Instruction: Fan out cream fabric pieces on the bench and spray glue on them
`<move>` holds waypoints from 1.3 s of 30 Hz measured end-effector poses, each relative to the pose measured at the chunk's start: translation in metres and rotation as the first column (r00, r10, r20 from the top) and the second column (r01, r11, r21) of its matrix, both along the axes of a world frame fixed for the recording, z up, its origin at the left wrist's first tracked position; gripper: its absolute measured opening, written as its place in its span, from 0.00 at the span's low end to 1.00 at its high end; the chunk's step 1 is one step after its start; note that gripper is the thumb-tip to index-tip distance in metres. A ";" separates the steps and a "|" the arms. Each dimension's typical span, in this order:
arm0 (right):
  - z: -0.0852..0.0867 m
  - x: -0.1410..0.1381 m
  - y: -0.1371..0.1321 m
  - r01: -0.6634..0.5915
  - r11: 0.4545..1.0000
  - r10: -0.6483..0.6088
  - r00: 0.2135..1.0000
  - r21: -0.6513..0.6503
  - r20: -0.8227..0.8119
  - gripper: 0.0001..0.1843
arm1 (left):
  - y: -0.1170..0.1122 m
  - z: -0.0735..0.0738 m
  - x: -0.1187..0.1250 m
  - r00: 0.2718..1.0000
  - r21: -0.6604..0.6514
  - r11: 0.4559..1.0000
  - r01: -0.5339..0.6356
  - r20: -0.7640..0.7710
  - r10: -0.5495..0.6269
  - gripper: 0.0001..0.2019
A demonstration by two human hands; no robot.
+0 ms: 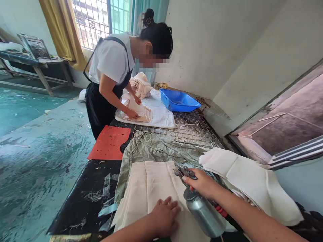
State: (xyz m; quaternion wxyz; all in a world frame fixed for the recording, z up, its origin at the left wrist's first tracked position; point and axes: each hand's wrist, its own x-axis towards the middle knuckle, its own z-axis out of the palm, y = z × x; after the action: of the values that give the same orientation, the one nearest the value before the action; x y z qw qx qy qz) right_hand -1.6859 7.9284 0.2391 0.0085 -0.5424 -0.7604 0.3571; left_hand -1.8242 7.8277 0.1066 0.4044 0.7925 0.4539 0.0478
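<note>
**Spray gun over cream fabric, bottom centre**

Right hand [202, 183] wrapped around spray gun [199, 201], fingers closed on the handle, metal cup hanging below, nozzle aimed toward upper left over the cloth. Left hand [165, 215] flat, open, palm down on the cream fabric pieces [146, 191], holding nothing, just pressing them in place. Fabric lying on a green-grey cloth [153, 148] spread on the black worktable [88, 188], lower centre of frame.

Progress, judged: one layered set laid out under the gun, no visible wet mark or colour on it; stack of white pieces [252, 185] at lower right looks unprocessed. Likely early in the pile.

Counts: one spray gun; one pressed set of cream pieces, layers overlapping, exact number cannot tell; one side stack at right; one red sheet [109, 143] mid-left; one blue tray [179, 101] on the wire grid [191, 129], upper centre; one co-worker [113, 67] at the far end, both hands on another folded fabric stack [141, 112].
</note>
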 end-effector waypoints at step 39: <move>0.025 -0.072 -0.025 -0.468 0.883 0.467 0.873 -0.024 0.145 0.08 | -0.010 -0.013 0.000 1.000 0.080 0.997 -0.020 0.014 0.019 0.23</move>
State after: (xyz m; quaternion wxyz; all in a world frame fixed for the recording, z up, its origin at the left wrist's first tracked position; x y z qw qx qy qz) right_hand -1.7584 7.9035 0.2640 -0.1305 -0.3672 -0.8695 0.3034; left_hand -1.8242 7.8179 0.0941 0.3749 0.8034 0.4564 0.0752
